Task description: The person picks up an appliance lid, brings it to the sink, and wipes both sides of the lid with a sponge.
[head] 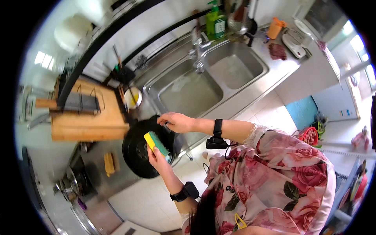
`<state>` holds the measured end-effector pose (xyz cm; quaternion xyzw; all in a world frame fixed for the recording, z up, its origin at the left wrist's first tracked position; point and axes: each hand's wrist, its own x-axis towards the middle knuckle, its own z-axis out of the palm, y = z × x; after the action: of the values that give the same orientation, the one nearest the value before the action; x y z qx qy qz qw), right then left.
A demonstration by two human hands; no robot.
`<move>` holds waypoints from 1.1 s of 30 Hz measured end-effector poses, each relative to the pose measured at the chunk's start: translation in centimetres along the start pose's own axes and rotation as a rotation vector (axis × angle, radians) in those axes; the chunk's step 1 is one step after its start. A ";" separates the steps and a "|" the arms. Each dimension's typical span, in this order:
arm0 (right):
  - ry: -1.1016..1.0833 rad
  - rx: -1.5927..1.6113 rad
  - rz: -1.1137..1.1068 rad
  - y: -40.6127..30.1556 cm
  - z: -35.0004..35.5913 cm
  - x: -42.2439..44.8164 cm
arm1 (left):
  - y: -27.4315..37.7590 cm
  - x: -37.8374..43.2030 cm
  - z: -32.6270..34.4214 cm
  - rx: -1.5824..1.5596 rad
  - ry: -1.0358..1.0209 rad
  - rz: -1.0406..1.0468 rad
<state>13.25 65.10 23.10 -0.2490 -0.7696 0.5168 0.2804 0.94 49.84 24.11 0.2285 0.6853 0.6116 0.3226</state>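
Note:
My left hand (159, 161) holds a yellow and green scouring sponge (157, 145), thumb on its yellow side, over a black round pan (136, 149). My right hand (175, 122) is at the pan's upper right edge with fingers curled; a small dark part shows under them, and whether they grip it is unclear. The pan lies on the counter, left of the double steel sink's larger basin (191, 91), which holds cloudy water. A faucet (199, 63) stands between the basins.
A wooden cutting board (88, 133) and a white cup (133, 97) stand beyond the pan. A yellow object (109, 164) lies to its left. Past the sink are a green soap bottle (216, 23), an orange cup (275, 28), a dark red cloth (277, 51) and a white kitchen scale (293, 44).

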 end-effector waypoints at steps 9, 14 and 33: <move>0.567 -0.368 0.026 -3.5 -36.9 -0.4 | 8.4 1.3 31.2 -0.816 -0.736 -0.393; 0.795 -0.733 0.085 -1.0 -51.2 3.1 | 13.5 4.6 49.1 -0.887 -0.867 -0.467; 0.641 -0.975 0.554 3.6 -58.7 10.2 | 14.4 15.7 66.9 -0.682 -0.784 0.126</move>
<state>46.74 111.70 39.67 -0.6793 -0.7014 0.0608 0.2072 37.26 109.24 32.80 0.3629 0.2597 0.6868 0.5738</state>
